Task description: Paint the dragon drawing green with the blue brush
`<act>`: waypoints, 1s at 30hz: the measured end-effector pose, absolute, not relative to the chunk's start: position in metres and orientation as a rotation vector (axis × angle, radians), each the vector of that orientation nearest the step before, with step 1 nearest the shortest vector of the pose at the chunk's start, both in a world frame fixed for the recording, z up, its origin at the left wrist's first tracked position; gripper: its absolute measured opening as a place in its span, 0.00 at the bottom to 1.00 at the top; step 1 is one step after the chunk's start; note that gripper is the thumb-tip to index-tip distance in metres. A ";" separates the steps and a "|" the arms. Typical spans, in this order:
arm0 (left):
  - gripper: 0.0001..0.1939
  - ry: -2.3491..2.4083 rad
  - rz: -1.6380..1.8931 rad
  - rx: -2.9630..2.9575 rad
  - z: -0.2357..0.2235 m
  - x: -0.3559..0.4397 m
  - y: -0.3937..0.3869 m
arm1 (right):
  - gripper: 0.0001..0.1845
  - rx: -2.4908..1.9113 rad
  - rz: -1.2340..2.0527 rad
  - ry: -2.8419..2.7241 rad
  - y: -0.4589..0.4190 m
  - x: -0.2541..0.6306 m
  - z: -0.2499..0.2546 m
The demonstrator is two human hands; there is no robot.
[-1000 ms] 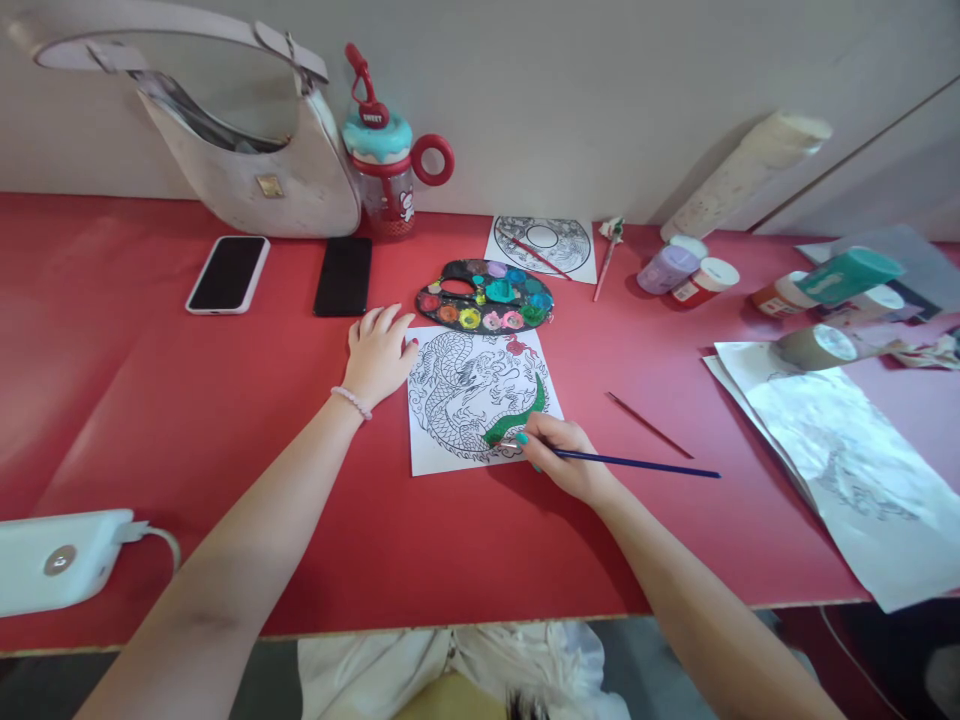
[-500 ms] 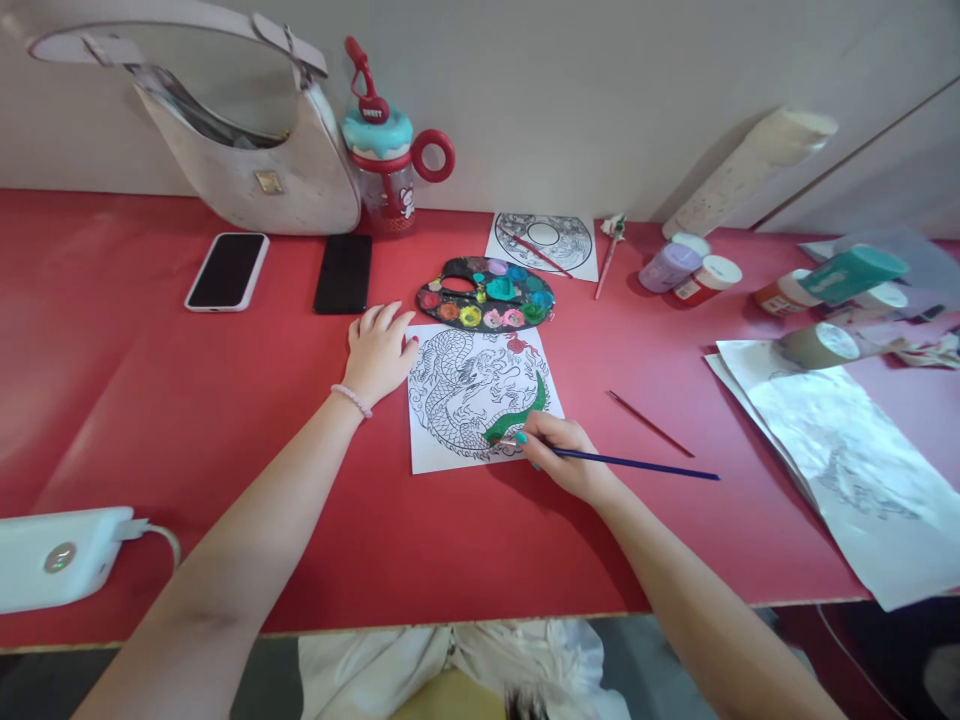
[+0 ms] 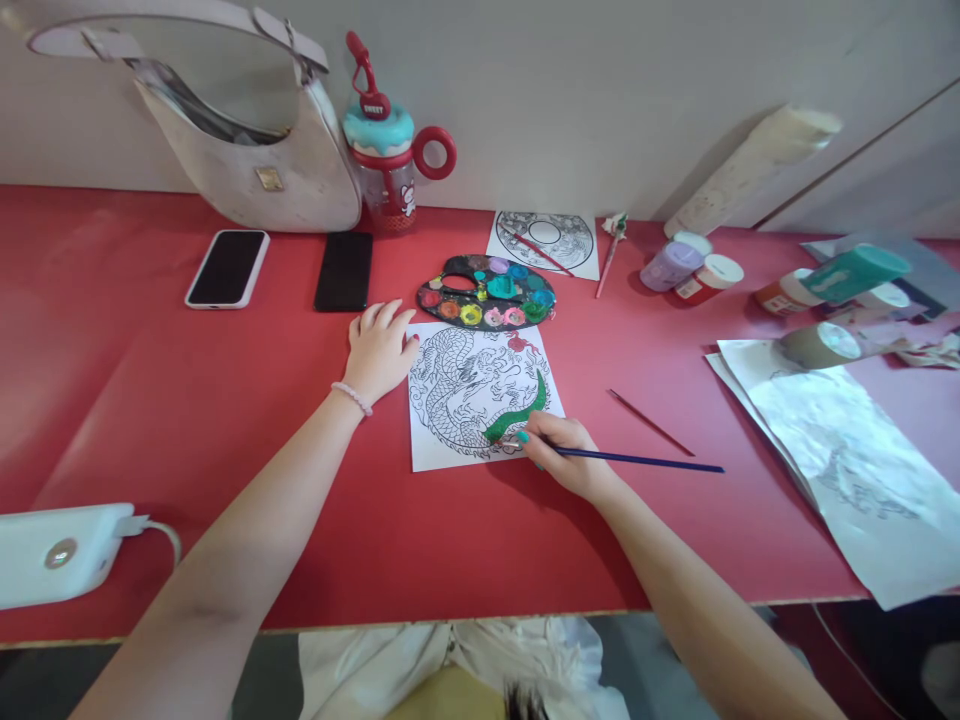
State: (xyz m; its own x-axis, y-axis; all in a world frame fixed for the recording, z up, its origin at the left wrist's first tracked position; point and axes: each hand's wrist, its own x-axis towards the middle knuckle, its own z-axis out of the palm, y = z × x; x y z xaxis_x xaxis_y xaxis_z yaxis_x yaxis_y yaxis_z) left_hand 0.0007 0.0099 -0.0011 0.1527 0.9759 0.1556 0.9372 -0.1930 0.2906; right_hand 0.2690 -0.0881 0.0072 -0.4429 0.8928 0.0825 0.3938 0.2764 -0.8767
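Observation:
A white sheet with a line drawing of a dragon (image 3: 457, 400) lies on the red table; a curved band on it is painted green and a small patch at its top right is red. My right hand (image 3: 564, 452) is closed around a paintbrush with a long blue handle (image 3: 645, 461), its bristles at the lower end of the green band. My left hand (image 3: 379, 348) lies flat with fingers spread, at the sheet's left edge. Just beyond the sheet sits a black paint palette (image 3: 486, 292) with several wells of coloured paint.
Thin brushes (image 3: 651, 423) lie to the right and behind. Paint bottles (image 3: 709, 280) and loose papers (image 3: 855, 460) fill the right side. Two phones (image 3: 228, 269), a handbag (image 3: 262, 180) and a donut-lidded cup (image 3: 386, 175) stand back left; a white power bank (image 3: 64, 555) lies front left.
The paintbrush has shifted very slightly to the right, with its tip still by the green band's lower end. My left hand stays where it was.

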 end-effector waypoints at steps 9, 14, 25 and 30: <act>0.21 1.918 0.482 2.305 -0.003 0.000 0.010 | 0.16 -1.153 1.117 -1.963 -0.088 0.270 0.006; 0.21 1.922 0.463 2.318 -0.002 0.001 0.010 | 0.16 -1.162 1.118 -1.933 -0.088 0.269 0.007; 0.21 1.931 0.454 2.302 -0.002 0.001 0.010 | 0.16 -1.160 1.105 -1.946 -0.088 0.270 0.008; 0.21 1.933 0.459 2.332 -0.003 0.000 0.011 | 0.16 -1.146 1.116 -1.957 -0.088 0.269 0.008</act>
State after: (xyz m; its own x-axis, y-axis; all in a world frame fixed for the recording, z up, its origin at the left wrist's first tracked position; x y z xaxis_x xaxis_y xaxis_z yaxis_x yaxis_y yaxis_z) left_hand 0.0004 0.0106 -0.0029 0.1602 0.9708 0.1785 0.9475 -0.2020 0.2480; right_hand 0.2691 -0.0878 0.0078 -0.4437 0.8924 0.0823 0.3840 0.2723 -0.8823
